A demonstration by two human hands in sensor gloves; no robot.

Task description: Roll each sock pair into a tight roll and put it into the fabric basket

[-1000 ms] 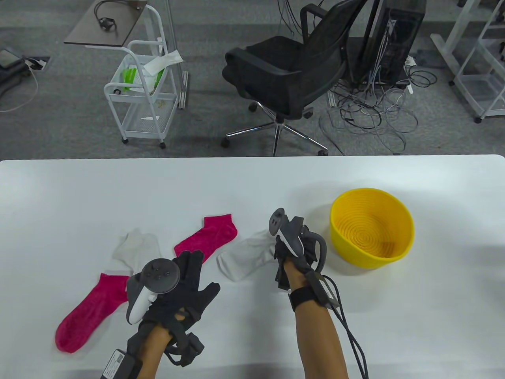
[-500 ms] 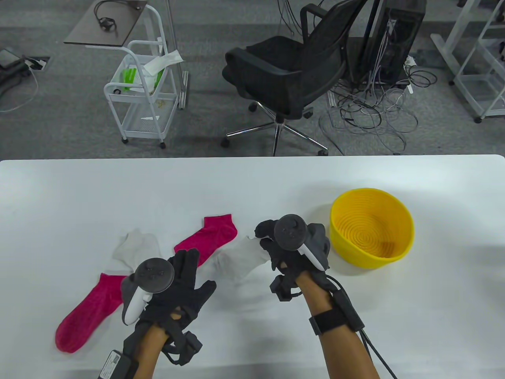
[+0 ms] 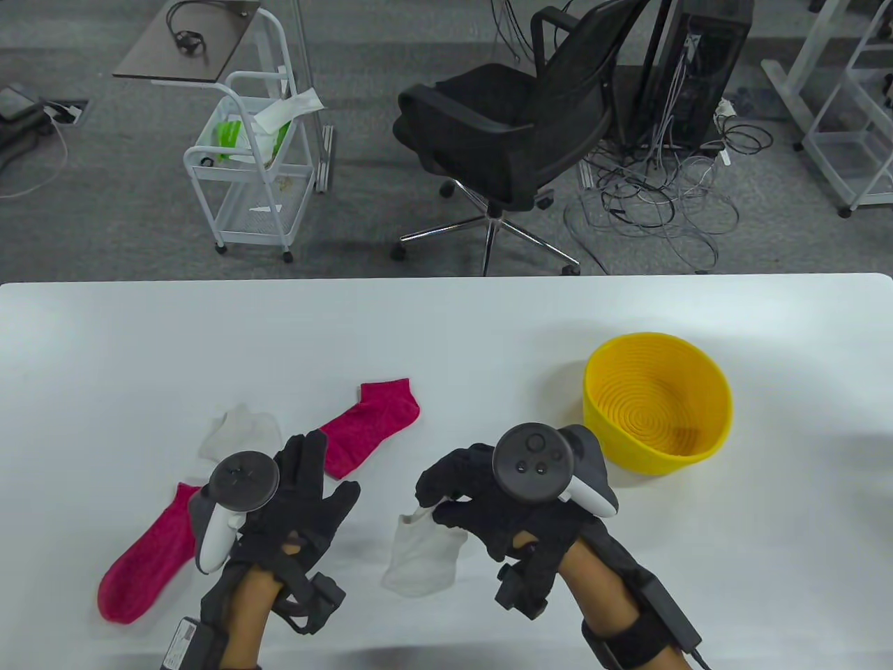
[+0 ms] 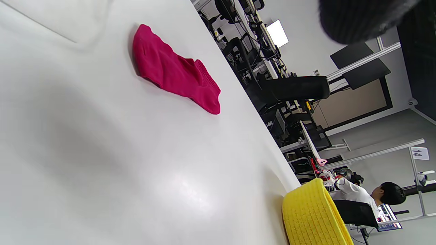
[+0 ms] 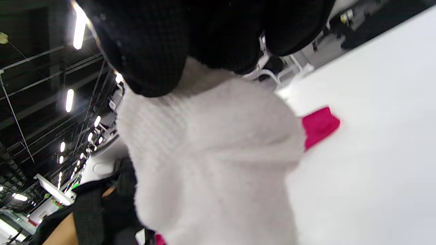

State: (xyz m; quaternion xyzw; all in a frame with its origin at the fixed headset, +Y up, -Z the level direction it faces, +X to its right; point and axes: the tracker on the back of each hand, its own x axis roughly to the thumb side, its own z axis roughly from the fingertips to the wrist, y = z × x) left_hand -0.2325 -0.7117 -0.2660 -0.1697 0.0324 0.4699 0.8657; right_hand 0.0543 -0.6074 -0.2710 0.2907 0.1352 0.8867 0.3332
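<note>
White tabletop (image 3: 446, 328) fills the lower half of the table view, with grey carpet, a black office chair (image 3: 509, 132) and a white wire cart (image 3: 248, 174) beyond its far edge.

At the near middle of the table, the right hand (image 3: 488, 506) pinches the top edge of a white sock (image 3: 422, 558) between curled fingers (image 3: 436, 481) and thumb. That sock hangs from the pinch, crumpled, its lower end at or just above the table; whether it touches cannot be told. In the right wrist view the same sock (image 5: 211, 160) fills the frame directly under the black gloved fingertips (image 5: 150, 51).

Left of the held sock, the left hand (image 3: 293, 502) has its fingers straight and spread, holding nothing. Whether it rests on the table or hovers just above cannot be told.

Just beyond the left hand's fingertips lies one pink sock (image 3: 370, 426), flat, running diagonally away from the held sock; the left wrist view shows it (image 4: 173, 71) lying alone on the bare surface. A second pink sock (image 3: 150, 562) lies flat further left of the held sock, partly under the left hand's tracker. A second white sock (image 3: 241, 433) lies crumpled between the two pink ones, touching neither hand.

Right of the held sock and well apart from it, the yellow basket (image 3: 659, 453) stands upright with nothing inside it.
</note>
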